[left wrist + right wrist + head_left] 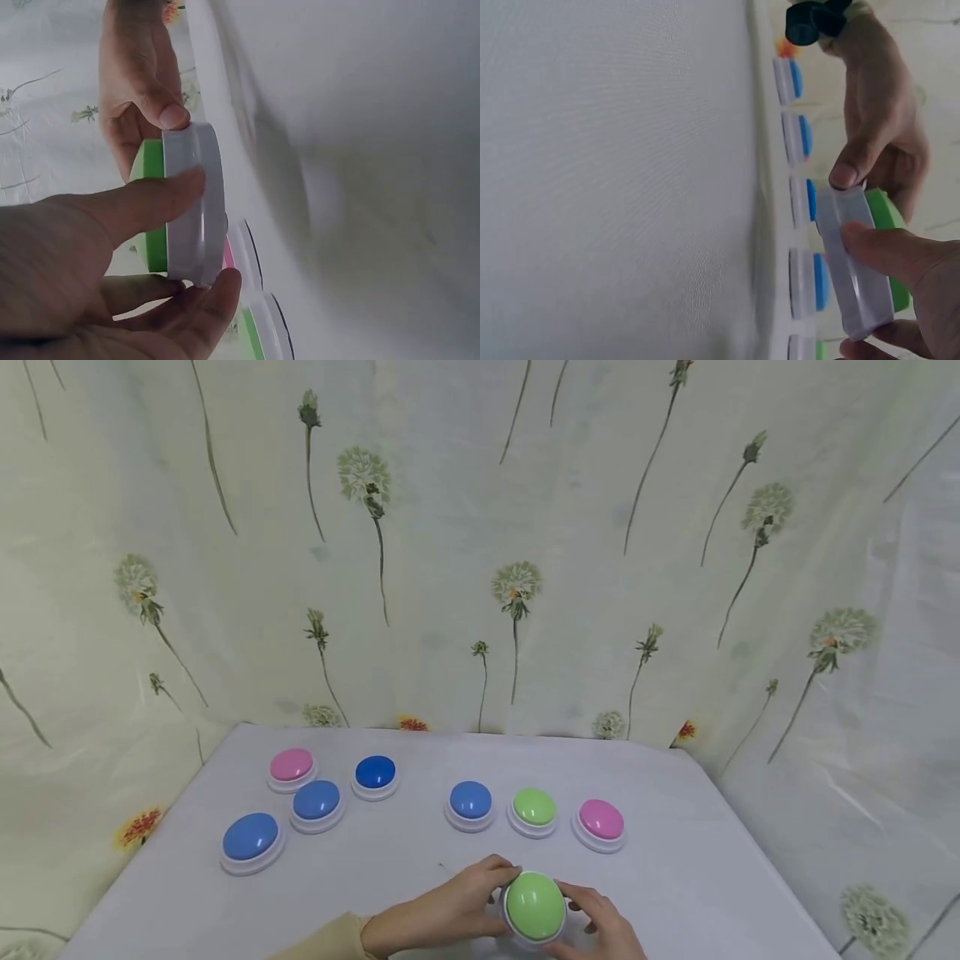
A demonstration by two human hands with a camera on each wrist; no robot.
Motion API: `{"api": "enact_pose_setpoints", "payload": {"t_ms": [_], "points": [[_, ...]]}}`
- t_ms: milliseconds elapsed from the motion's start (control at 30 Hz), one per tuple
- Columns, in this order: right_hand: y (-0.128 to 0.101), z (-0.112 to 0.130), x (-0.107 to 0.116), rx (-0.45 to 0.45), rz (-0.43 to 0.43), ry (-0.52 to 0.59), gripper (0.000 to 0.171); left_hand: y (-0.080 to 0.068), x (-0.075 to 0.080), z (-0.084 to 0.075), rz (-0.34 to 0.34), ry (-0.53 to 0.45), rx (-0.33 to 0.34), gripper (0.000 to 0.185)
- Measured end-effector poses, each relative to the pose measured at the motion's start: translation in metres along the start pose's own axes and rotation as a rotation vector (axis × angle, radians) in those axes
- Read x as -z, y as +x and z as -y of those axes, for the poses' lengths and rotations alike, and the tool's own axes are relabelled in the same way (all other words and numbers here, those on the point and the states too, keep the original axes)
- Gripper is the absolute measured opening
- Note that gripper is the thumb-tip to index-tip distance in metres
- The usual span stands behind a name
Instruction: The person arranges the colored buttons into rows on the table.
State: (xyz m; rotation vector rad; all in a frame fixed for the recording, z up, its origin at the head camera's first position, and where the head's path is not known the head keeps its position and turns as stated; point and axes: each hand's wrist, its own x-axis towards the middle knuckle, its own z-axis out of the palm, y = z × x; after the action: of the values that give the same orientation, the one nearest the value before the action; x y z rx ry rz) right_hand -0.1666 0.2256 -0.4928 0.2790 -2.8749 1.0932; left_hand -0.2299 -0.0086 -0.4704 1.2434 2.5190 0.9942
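Observation:
A round push button with a green dome and white base (535,907) is held between both hands above the white table. My left hand (468,897) grips its base from the left, thumb and fingers on the rim. On the other side my right hand (603,927) pinches the same rim. In the left wrist view the green button (193,210) is tipped on edge by the camera angle, with a gap between its base and the table. The right wrist view shows both thumbs on the white base (851,262).
Beyond the hands stand a blue button (470,800), a green button (534,807) and a pink button (602,819). At the left are another pink button (292,765) and several blue buttons (251,837). A dandelion-patterned curtain (450,543) surrounds the table (697,860).

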Motion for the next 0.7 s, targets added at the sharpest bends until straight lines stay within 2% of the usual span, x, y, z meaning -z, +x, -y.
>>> {"api": "enact_pose_setpoints", "payload": {"t_ms": [133,200,333,500,700], "points": [[-0.005,-0.006,0.005,-0.109,-0.081,-0.005,0.077,0.016,-0.008,-0.008,-0.023,0.017,-0.018,0.071],[-0.007,-0.009,0.008,-0.135,-0.116,-0.012,0.077,0.024,-0.012,-0.011,-0.041,0.018,-0.01,0.072],[-0.011,-0.014,0.015,-0.181,-0.151,-0.044,0.079,0.038,-0.023,-0.015,-0.079,0.036,-0.035,0.072],[-0.016,-0.025,0.023,-0.288,-0.15,-0.075,0.087,0.055,-0.038,-0.019,-0.075,0.014,-0.048,0.071],[-0.024,-0.046,0.026,-0.384,-0.095,-0.082,0.103,0.067,-0.057,-0.023,-0.069,0.057,-0.078,0.071]]}}
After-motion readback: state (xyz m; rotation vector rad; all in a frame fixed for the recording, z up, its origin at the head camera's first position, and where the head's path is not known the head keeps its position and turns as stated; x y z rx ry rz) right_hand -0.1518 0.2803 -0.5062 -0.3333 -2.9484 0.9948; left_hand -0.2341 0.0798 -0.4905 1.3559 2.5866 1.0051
